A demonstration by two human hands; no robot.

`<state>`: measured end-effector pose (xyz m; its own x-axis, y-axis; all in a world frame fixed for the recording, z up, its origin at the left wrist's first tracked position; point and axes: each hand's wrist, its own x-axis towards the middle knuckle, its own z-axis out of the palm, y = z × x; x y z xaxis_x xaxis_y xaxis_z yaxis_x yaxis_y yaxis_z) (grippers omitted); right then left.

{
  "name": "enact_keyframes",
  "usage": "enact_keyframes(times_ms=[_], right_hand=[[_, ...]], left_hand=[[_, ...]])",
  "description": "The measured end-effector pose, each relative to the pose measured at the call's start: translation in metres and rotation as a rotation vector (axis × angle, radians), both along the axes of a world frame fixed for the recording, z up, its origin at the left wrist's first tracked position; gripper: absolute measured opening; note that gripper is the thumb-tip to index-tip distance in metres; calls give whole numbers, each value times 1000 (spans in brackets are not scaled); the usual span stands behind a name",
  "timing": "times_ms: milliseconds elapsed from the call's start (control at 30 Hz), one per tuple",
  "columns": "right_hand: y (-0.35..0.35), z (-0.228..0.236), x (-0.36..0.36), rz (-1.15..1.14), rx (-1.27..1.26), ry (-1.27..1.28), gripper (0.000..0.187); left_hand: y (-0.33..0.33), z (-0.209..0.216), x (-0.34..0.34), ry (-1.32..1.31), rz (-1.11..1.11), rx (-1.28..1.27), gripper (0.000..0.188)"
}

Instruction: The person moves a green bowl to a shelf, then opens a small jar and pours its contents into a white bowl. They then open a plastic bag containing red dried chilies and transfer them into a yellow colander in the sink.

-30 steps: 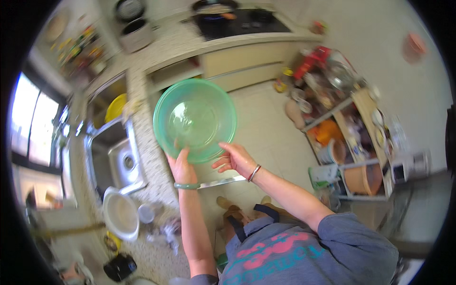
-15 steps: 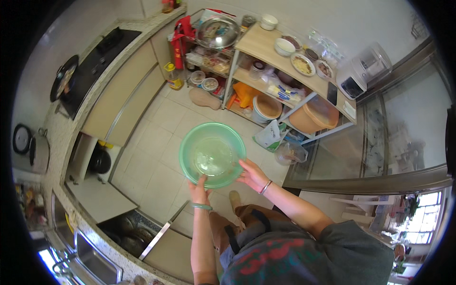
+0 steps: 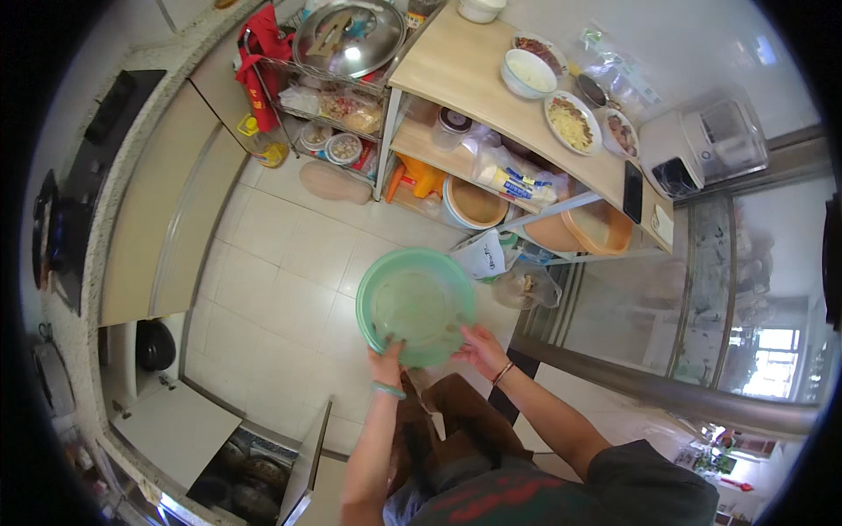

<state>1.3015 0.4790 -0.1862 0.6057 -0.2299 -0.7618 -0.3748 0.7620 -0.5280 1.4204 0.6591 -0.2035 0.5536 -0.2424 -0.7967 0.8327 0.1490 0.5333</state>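
A round green plastic basin (image 3: pixel 416 298) is held out in front of my body, above the tiled floor. Nothing can be made out inside it. My left hand (image 3: pixel 387 355) grips its near rim, thumb over the inner side, with a green bangle on that wrist. At the near right of the rim is my right hand (image 3: pixel 481 352), its fingers partly hidden under the basin; a thin bracelet circles that wrist.
Ahead stands a wooden shelf (image 3: pixel 456 53) bearing bowls and plates of food, a phone (image 3: pixel 632 190) and a white appliance (image 3: pixel 702 145). Beside it is a wire rack with a pan lid (image 3: pixel 349 35). A cabinet door (image 3: pixel 175 434) hangs lowered at left, near an open drawer (image 3: pixel 246 478). A plastic bag (image 3: pixel 528 286) lies right of the basin.
My view has turned and come closer to the shelf, so shelf and rack look larger. The basin stays in both hands and sits slightly lower and further right in view.
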Motion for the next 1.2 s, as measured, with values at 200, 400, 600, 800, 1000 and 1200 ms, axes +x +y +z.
enact_keyframes(times_ms=[200, 400, 600, 800, 1000, 1200], right_hand=[[-104, -89, 44, -292, 94, 154, 51], [-222, -217, 85, -384, 18, 289, 45], [-294, -306, 135, -448, 13, 523, 50], [-338, -380, 134, -364, 132, 608, 51], [-369, -408, 120, -183, 132, 633, 38], [-368, -374, 124, -418, 149, 336, 41]], left_hand=[[-44, -86, 47, -72, -103, 107, 64], [-92, -132, 78, -41, -91, 87, 64], [-135, -165, 82, 1, -95, 290, 69], [-172, -205, 58, 9, -26, 272, 69], [-195, -226, 45, -20, 53, 221, 68], [-208, -230, 53, -89, 139, 120, 74]])
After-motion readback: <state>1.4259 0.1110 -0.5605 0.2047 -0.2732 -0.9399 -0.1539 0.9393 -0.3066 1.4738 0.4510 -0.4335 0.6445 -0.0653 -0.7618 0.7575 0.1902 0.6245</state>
